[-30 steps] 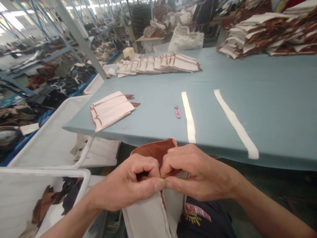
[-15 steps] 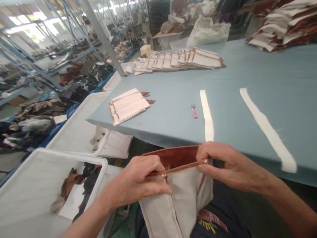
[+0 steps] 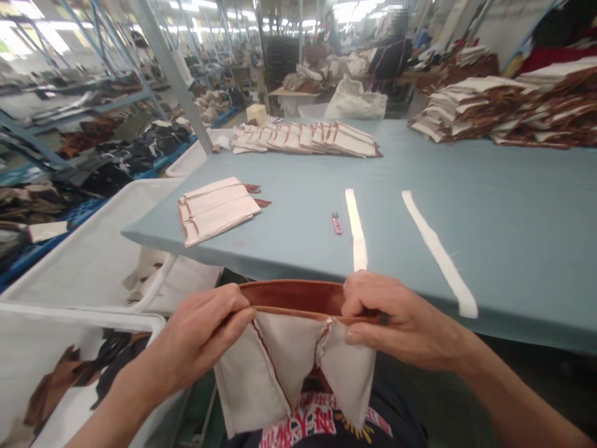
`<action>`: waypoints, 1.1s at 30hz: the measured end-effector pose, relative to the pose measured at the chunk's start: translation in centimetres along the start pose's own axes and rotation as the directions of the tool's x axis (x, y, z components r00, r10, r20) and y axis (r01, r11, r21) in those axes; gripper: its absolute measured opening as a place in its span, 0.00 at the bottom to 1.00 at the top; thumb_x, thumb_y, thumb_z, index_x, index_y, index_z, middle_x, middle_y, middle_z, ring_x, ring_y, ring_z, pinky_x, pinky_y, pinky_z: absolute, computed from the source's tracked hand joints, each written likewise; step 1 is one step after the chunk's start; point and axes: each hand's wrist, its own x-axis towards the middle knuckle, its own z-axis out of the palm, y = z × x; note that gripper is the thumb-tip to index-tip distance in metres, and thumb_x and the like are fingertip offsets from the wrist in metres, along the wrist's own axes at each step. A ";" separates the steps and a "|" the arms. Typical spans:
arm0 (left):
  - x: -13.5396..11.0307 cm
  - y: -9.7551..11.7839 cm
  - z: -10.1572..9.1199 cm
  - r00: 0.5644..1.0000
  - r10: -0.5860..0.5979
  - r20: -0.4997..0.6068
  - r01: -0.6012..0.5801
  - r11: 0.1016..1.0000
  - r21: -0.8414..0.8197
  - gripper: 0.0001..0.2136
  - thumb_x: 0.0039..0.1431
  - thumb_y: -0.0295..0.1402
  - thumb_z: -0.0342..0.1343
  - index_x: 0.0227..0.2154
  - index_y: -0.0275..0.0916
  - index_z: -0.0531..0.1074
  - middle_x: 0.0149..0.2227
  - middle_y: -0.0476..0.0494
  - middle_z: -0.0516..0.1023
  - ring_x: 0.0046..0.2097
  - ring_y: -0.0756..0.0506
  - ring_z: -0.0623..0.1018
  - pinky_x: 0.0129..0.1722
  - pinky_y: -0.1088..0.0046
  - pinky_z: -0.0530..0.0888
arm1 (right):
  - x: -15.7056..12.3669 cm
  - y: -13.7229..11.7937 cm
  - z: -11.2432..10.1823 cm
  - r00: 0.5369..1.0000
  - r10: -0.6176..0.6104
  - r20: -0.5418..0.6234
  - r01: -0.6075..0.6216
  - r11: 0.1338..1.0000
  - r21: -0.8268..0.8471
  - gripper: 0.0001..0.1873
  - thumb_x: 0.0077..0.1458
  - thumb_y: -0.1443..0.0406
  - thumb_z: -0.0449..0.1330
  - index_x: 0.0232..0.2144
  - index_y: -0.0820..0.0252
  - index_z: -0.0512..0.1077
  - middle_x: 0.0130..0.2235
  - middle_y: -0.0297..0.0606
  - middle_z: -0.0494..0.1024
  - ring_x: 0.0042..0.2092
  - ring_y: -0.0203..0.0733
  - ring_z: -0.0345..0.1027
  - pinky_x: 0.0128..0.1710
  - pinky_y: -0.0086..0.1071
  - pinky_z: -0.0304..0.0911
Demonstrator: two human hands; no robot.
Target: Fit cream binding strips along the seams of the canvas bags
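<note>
Between my hands a cream fabric piece (image 3: 284, 348) with a brown lining and brown-edged seams hangs over my lap, its top edge stretched into an opening. My left hand (image 3: 209, 330) pinches the left end of that edge, thumb in front and fingers behind. At the right end, my right hand (image 3: 387, 311) grips the same edge, its fingertips partly hidden inside the opening. Below the edge, two seams run down and the panels part at the bottom, showing printed dark clothing behind. The far ends of my fingers are covered by the cloth.
On the blue-green table (image 3: 298, 236) lie pink thread snips (image 3: 336, 223), two cream strips (image 3: 356, 230), and a small stack of sewn pieces (image 3: 219, 208). Further back are a fanned row (image 3: 303, 137) and a large pile (image 3: 476, 106). White bins (image 3: 93, 242) stand left. A person (image 3: 392, 50) is behind.
My left hand has shifted left along the top edge, and the opening is pulled wider. The fabric now faces me more squarely. The view has tilted up and turned right.
</note>
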 end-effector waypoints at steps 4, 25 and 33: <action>0.4 -0.2 0.4 0.990 -0.082 0.115 0.100 0.983 -0.157 0.12 0.74 0.31 0.42 0.42 0.39 0.72 0.38 0.46 0.78 0.41 0.47 0.77 0.43 0.73 0.71 | 1.0 -2.4 -0.4 0.999 -0.020 0.036 0.016 0.996 0.084 0.13 0.69 0.62 0.59 0.30 0.59 0.73 0.30 0.34 0.77 0.34 0.36 0.67 0.37 0.31 0.59; 5.0 2.1 3.2 0.977 0.049 0.209 0.119 0.689 -0.715 0.08 0.68 0.30 0.55 0.33 0.34 0.76 0.28 0.50 0.73 0.29 0.52 0.68 0.29 0.79 0.65 | 1.8 -1.0 1.6 0.990 0.127 0.066 -0.134 0.986 0.104 0.08 0.65 0.68 0.53 0.31 0.58 0.67 0.33 0.34 0.74 0.34 0.37 0.64 0.38 0.31 0.59; 4.6 2.7 3.8 0.975 -0.051 0.214 0.192 0.670 -0.717 0.13 0.69 0.38 0.56 0.30 0.34 0.73 0.26 0.51 0.70 0.28 0.52 0.65 0.28 0.78 0.63 | 1.8 -1.9 2.2 0.995 0.060 -0.083 -0.065 0.996 -0.062 0.06 0.54 0.68 0.59 0.28 0.58 0.65 0.28 0.31 0.72 0.30 0.36 0.62 0.33 0.31 0.56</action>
